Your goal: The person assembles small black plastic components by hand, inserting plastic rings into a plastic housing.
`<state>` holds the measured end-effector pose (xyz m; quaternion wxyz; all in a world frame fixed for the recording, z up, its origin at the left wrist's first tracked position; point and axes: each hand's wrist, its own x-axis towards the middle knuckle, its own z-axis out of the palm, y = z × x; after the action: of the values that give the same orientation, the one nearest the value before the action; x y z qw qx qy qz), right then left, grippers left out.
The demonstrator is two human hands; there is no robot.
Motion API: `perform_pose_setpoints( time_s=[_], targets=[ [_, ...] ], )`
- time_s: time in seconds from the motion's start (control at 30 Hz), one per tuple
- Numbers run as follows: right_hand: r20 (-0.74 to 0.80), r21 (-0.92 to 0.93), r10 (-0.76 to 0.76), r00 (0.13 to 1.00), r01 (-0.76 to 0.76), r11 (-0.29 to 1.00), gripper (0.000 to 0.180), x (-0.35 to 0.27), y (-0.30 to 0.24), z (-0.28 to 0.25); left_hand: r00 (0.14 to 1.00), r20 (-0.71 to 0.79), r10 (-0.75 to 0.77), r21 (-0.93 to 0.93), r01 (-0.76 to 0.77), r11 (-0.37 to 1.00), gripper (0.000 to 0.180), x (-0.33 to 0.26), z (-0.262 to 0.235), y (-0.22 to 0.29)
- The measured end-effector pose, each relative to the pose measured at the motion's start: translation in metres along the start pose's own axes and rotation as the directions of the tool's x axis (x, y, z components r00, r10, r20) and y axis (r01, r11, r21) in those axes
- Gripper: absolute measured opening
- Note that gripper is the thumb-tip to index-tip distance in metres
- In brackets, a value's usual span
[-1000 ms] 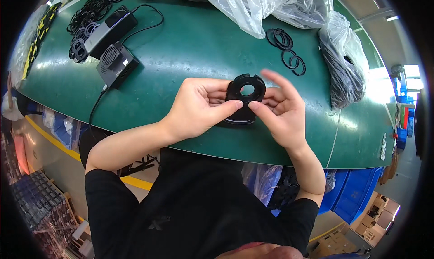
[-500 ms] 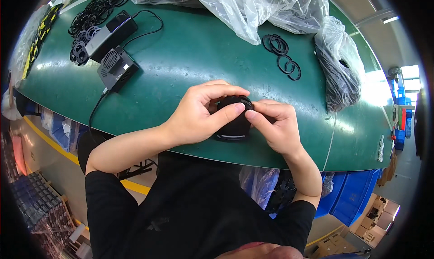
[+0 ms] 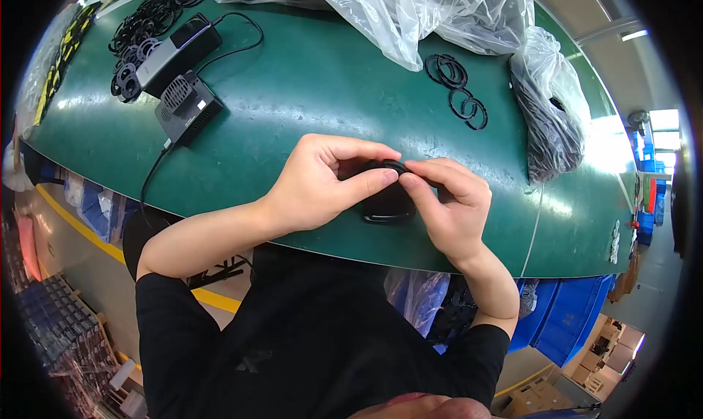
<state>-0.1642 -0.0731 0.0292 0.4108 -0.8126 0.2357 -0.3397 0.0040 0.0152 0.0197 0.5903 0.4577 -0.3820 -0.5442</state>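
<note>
Both hands are pinched around a small round black plastic part (image 3: 387, 199), down at the near edge of the green table (image 3: 307, 90). The left hand (image 3: 322, 181) wraps it from the 9 o'clock side, thumb along the front and fingers curled over the top. The right hand (image 3: 450, 199) closes in from 3 o'clock, fingertips meeting the left ones on the part's upper rim. Looks like a two-sided squeeze to keep it steady while pressing on it, though most of the part is hidden under the fingers.

Moving outward: at about 1 o'clock from the hands, well apart, a few loose black rubber rings (image 3: 458, 90) lie flat on the table. Further at 2 o'clock there's a clear bag stuffed with black pieces (image 3: 549, 119). At 12 o'clock, crumpled clear plastic sheeting (image 3: 410, 9). Over at 10 o'clock, two dark boxy devices with a cable (image 3: 183, 75) and a pile of black rings (image 3: 146, 24) beside them, probably parked out of the way.
</note>
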Motion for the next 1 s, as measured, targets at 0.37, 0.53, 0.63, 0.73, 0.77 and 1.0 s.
perform_pose_setpoints(
  time_s=[0.37,0.53,0.63,0.73,0.77,1.0],
  targets=[
    [0.065,0.028,0.098,0.993,-0.1,0.995,0.01,0.0013,-0.0019,0.0048,0.996,-0.075,0.052,0.113,-0.043,0.993,0.015,-0.0002,-0.0014,0.0002],
    [0.055,0.041,0.142,0.988,-0.145,0.989,0.008,-0.0001,-0.0023,0.0061,0.996,-0.043,-0.082,-0.015,0.082,0.997,0.016,0.0009,-0.0052,-0.0034],
    [0.057,0.046,0.124,0.991,-0.126,0.991,0.008,0.0015,-0.0011,0.0018,0.993,0.006,-0.117,-0.059,0.118,0.991,0.018,0.0035,-0.0048,-0.0009],
    [0.07,0.052,0.071,0.995,-0.075,0.996,0.008,0.0021,0.0008,-0.0004,0.993,0.038,-0.116,-0.056,0.118,0.991,0.019,0.0036,-0.0061,-0.0008],
    [0.087,0.069,0.063,0.994,-0.07,0.995,0.009,0.002,0.0015,-0.0005,0.992,0.038,-0.116,-0.056,0.118,0.991,0.019,0.0031,-0.0061,-0.0004],
    [0.12,0.114,0.099,0.988,-0.113,0.987,0.007,0.0004,0.0003,0.0027,0.999,0.023,0.022,0.18,-0.026,0.983,0.016,-0.0019,-0.0027,0.0003]
  ],
)
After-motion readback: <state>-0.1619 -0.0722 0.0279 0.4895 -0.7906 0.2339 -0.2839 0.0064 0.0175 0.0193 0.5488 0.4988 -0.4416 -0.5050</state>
